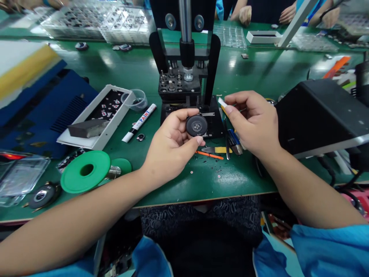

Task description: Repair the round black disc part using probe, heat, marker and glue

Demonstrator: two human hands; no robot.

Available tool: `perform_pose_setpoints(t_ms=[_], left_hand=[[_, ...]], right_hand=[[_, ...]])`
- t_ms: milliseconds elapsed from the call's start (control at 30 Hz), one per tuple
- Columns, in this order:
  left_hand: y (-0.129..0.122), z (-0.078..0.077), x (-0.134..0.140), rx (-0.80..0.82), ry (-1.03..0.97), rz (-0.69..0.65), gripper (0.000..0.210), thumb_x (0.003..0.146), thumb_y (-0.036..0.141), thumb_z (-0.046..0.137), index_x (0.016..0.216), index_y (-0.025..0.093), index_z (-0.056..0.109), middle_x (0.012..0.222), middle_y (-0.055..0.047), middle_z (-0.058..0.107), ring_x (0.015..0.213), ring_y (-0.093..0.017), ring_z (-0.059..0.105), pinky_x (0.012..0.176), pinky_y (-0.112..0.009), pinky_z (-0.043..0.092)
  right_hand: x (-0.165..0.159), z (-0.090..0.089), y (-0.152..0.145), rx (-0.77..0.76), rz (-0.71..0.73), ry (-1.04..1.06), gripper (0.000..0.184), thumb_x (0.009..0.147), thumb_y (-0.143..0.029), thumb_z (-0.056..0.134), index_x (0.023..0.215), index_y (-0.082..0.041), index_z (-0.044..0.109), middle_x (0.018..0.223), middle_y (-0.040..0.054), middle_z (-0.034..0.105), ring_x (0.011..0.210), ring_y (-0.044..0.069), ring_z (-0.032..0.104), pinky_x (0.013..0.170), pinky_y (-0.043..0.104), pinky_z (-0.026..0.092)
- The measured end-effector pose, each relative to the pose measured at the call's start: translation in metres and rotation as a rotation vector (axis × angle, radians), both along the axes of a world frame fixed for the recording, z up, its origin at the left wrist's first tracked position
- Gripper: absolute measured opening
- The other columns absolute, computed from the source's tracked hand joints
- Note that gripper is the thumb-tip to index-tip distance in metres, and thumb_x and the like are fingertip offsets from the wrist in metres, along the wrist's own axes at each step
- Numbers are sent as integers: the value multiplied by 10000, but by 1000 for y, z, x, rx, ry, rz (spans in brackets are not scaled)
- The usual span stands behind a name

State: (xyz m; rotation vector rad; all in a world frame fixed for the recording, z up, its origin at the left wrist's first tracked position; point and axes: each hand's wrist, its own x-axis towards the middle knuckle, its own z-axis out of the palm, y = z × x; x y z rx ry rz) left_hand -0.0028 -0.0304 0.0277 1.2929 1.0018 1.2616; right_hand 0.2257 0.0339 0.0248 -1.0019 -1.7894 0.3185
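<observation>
My left hand (pixel 175 140) is closed around the edge of a small round black disc-shaped part (pixel 196 125) with a metallic centre, its flat face turned up to me. To its right, my right hand (pixel 253 119) pinches a short white stick-like piece (pixel 222 102) between thumb and fingers; the rest of that piece is hidden by the hand. The two hands are apart. Right behind the disc stands a black bench press (pixel 180 82) with a metal shaft. Below the hands lie tweezers (pixel 227 144), an orange strip (pixel 210 155) and a blade-like tool with a yellow part (pixel 217 150).
Left of my left hand are a paint marker (pixel 139 122), a white box (pixel 108 132) of small parts, a clear cup (pixel 138 100) and a green spool (pixel 85 171). A black device (pixel 323 111) stands at the right. Co-workers' hands (pixel 245 15) and clear trays (pixel 127 23) are across the bench.
</observation>
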Motion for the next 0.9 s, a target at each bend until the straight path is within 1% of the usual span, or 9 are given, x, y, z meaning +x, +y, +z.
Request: perform_pose_setpoints(t_ms=[100, 300, 433, 533, 633, 733, 833, 900], left_hand=[[-1, 1, 1, -4, -2, -6, 597, 850, 130, 861, 1391, 232, 631, 1115, -16, 793, 851, -152, 753, 824, -322, 655], [-1, 2, 2, -5, -19, -18, 594, 850, 117, 861, 1386, 224, 630, 1117, -15, 787, 846, -139, 744, 808, -304, 646], [-1, 1, 1, -5, -4, -10, 590, 860, 138, 876, 1390, 234, 635, 1126, -23, 784, 854, -155, 746, 806, -323, 649], [-2, 1, 0, 7, -9, -3, 591, 873, 148, 885, 1396, 239, 627, 1145, -31, 786, 866, -167, 763, 859, -355, 679], [-2, 2, -1, 11, -25, 5, 588, 889, 156, 891, 1402, 246, 620, 1158, -33, 793, 873, -176, 784, 890, -376, 699], [-3, 3, 0, 31, -44, 19, 569, 888, 135, 889, 1381, 241, 627, 1126, -26, 799, 868, -165, 777, 859, -346, 691], [-3, 4, 0, 32, -51, 23, 569, 878, 118, 887, 1370, 232, 627, 1061, -11, 797, 858, -159, 779, 831, -323, 682], [-3, 4, 0, 16, -45, 21, 573, 879, 127, 889, 1374, 235, 622, 1045, -6, 798, 848, -163, 791, 842, -332, 690]], right_hand=[[-1, 1, -1, -5, 18, 23, 109, 1064, -240, 776, 1158, -253, 829, 1126, 49, 860, 949, 224, 797, 827, 398, 663], [-2, 3, -2, -10, 31, 18, 125, 1029, -246, 771, 1135, -266, 834, 1098, 47, 861, 885, 213, 765, 746, 372, 637], [-1, 3, -2, -32, 57, -17, 151, 1016, -258, 765, 1150, -261, 835, 1093, 48, 860, 885, 213, 748, 788, 387, 648], [-1, 3, -2, -116, 139, -68, 176, 997, -250, 749, 1154, -237, 828, 1063, 38, 851, 832, 190, 717, 796, 371, 642], [-3, 2, -4, -204, 268, -156, 148, 995, -221, 737, 1126, -230, 804, 1005, 15, 822, 763, 161, 666, 756, 338, 592], [-4, 1, -7, -186, 432, -300, 44, 1020, -199, 752, 1039, -238, 758, 978, 9, 778, 833, 175, 671, 799, 336, 554], [-3, 0, -8, -193, 561, -434, 67, 1051, -187, 771, 1016, -230, 734, 1000, 25, 761, 934, 206, 704, 842, 343, 536], [0, -1, -7, -218, 594, -487, 62, 1058, -169, 772, 1047, -225, 748, 1031, 36, 767, 977, 219, 721, 860, 346, 535]])
